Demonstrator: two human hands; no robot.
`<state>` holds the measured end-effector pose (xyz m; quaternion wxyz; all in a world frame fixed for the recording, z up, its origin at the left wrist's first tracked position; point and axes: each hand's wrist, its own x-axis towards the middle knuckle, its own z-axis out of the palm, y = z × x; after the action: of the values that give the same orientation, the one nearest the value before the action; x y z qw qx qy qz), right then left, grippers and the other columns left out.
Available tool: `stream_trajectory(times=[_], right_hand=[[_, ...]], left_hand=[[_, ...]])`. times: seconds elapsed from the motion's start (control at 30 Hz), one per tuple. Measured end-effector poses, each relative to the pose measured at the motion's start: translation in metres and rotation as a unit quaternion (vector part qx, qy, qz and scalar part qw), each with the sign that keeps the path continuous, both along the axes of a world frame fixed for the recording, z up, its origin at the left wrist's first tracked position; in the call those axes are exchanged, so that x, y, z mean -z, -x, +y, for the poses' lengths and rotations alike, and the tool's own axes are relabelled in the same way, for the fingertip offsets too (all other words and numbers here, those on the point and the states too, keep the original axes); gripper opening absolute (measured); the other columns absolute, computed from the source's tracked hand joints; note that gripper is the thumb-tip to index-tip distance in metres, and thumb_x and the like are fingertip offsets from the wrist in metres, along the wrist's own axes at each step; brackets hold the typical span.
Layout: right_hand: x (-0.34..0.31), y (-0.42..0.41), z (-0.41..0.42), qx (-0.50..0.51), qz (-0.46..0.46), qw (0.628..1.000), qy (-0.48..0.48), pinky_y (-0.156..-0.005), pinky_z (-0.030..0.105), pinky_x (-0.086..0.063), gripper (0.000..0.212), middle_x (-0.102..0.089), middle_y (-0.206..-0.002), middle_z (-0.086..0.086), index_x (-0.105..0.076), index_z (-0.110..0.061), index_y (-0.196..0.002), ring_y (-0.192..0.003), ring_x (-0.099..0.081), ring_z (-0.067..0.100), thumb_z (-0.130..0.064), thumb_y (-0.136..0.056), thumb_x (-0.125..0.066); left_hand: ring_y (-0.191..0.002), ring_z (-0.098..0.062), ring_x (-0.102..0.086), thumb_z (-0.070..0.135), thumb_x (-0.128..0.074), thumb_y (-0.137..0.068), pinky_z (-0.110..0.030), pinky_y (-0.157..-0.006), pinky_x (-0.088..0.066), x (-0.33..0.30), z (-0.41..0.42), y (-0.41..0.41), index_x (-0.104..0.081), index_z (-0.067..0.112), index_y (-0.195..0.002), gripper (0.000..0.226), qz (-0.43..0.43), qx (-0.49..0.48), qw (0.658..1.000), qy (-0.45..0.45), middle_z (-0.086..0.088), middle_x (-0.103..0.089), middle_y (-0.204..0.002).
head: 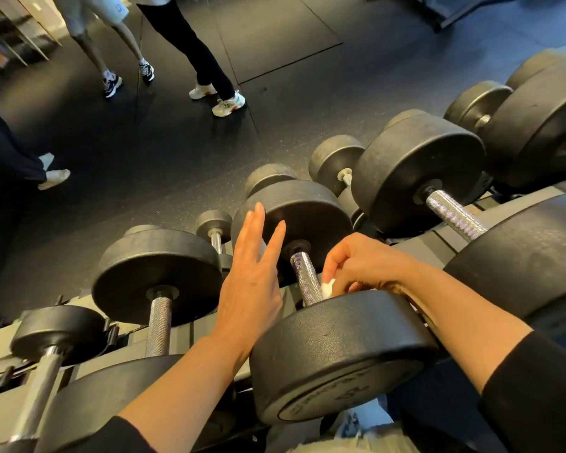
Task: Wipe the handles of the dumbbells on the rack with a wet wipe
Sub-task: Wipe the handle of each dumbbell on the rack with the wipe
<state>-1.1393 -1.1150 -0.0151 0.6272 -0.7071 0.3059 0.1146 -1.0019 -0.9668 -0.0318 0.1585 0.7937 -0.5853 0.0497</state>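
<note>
Two hands over rack (pixel 190 331), right hand (pixel 360 266) pinching wipe (pixel 328 288) against handle (pixel 306 279), left hand (pixel 252 276) flat, fingers straight

The floor (pixel 164 152) is dark and made of big rubber mats, and people in sneakers (pixel 228 104) stand on it

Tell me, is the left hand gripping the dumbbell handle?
No. The left hand is held flat with straight fingers beside the handle, while the right hand pinches the white wipe against it.
</note>
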Motion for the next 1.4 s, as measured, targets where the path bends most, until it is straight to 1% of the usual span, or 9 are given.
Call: stream_trajectory(times=[0.13, 0.27, 0.57, 0.83, 0.9, 1.0, 1.13, 1.23, 1.4], right_hand=[[0.001, -0.002, 0.002, 0.097, -0.096, 0.991, -0.009, -0.051, 0.016, -0.046, 0.023, -0.064, -0.061, 0.003, -0.068, -0.007, -0.067, -0.053, -0.06, 0.007, 0.016, -0.069, -0.065], [0.007, -0.006, 0.002, 0.077, -0.211, 0.974, 0.032, -0.085, 0.032, -0.053, 0.03, -0.072, -0.094, 0.001, -0.073, -0.02, -0.088, -0.091, -0.068, 0.014, 0.004, -0.071, -0.075], [0.002, -0.005, 0.003, -0.056, -0.139, 0.979, 0.138, -0.091, 0.034, -0.053, 0.031, -0.07, -0.101, -0.005, -0.074, -0.023, -0.096, -0.096, -0.064, 0.007, -0.004, -0.072, -0.077], [-0.004, -0.004, 0.002, -0.14, -0.094, 0.983, 0.073, -0.084, 0.033, -0.055, 0.016, -0.073, -0.086, -0.002, -0.077, -0.016, -0.084, -0.086, -0.066, 0.008, -0.003, -0.075, -0.073], [-0.007, -0.003, 0.003, -0.098, -0.115, 0.986, 0.07, -0.076, 0.025, -0.054, 0.015, -0.072, -0.079, -0.001, -0.076, -0.011, -0.078, -0.079, -0.066, 0.005, 0.002, -0.073, -0.071], [-0.011, 0.0, 0.004, 0.135, -0.168, 0.971, 0.1, -0.058, 0.011, -0.045, 0.024, -0.067, -0.072, -0.007, -0.074, -0.015, -0.076, -0.07, -0.061, -0.001, 0.008, -0.07, -0.068], [-0.011, 0.003, -0.011, 0.365, -0.146, 0.919, 0.02, -0.069, 0.025, -0.05, 0.028, -0.068, -0.089, 0.004, -0.074, -0.014, -0.08, -0.09, -0.061, 0.018, 0.01, -0.069, -0.065], [-0.023, 0.003, -0.025, 0.426, -0.11, 0.898, 0.002, -0.067, 0.028, -0.048, 0.033, -0.069, -0.087, 0.004, -0.072, -0.02, -0.076, -0.09, -0.062, 0.021, 0.011, -0.073, -0.063], [-0.053, 0.02, -0.058, 0.379, -0.078, 0.912, 0.135, -0.062, 0.018, -0.039, 0.032, -0.062, -0.09, -0.005, -0.071, -0.019, -0.095, -0.083, -0.052, 0.007, 0.007, -0.081, -0.061]], left_hand=[[-0.142, -0.035, -0.018, -0.011, -0.073, -0.069, -0.016, -0.081, -0.038, -0.001, 0.002, 0.002, -0.039, 0.009, -0.143, 0.084, 0.012, 0.003, 1.0, 0.0, -0.018, -0.021, -0.155], [-0.143, -0.032, -0.011, -0.01, -0.072, -0.071, -0.018, -0.085, -0.038, -0.001, 0.004, 0.002, -0.035, 0.011, -0.145, 0.086, 0.019, 0.007, 1.0, -0.004, -0.015, -0.016, -0.157], [-0.142, -0.034, -0.016, -0.008, -0.075, -0.07, -0.018, -0.088, -0.035, 0.0, 0.002, 0.002, -0.04, 0.01, -0.143, 0.084, 0.007, -0.01, 1.0, -0.014, -0.016, -0.02, -0.155], [-0.143, -0.027, -0.015, -0.009, -0.069, -0.076, -0.004, -0.083, -0.028, -0.004, 0.005, 0.001, -0.037, 0.011, -0.144, 0.079, 0.022, -0.016, 1.0, -0.004, -0.011, -0.017, -0.156], [-0.142, -0.026, -0.019, -0.008, -0.068, -0.078, -0.02, -0.095, -0.037, -0.008, 0.004, 0.003, -0.037, 0.011, -0.144, 0.075, 0.029, -0.022, 0.999, 0.01, -0.012, -0.022, -0.155], [-0.139, -0.027, -0.029, -0.008, -0.065, -0.079, -0.038, -0.107, -0.025, -0.018, -0.001, 0.006, -0.044, 0.008, -0.139, 0.065, 0.044, -0.007, 0.998, 0.035, -0.014, -0.037, -0.148], [-0.13, -0.022, -0.045, -0.002, -0.063, -0.084, -0.036, -0.108, -0.034, -0.038, -0.02, 0.016, -0.05, 0.011, -0.135, 0.054, 0.077, 0.07, 0.994, 0.019, -0.008, -0.052, -0.138], [-0.13, -0.014, -0.044, 0.005, -0.057, -0.09, -0.027, -0.108, -0.033, -0.048, -0.042, 0.022, -0.047, 0.018, -0.138, 0.05, 0.115, 0.096, 0.989, 0.002, 0.0, -0.049, -0.14], [-0.137, -0.01, -0.032, 0.009, -0.049, -0.095, -0.02, -0.107, -0.026, -0.049, -0.077, 0.021, -0.03, 0.024, -0.148, 0.058, 0.134, 0.126, 0.982, -0.049, 0.005, -0.03, -0.153]])
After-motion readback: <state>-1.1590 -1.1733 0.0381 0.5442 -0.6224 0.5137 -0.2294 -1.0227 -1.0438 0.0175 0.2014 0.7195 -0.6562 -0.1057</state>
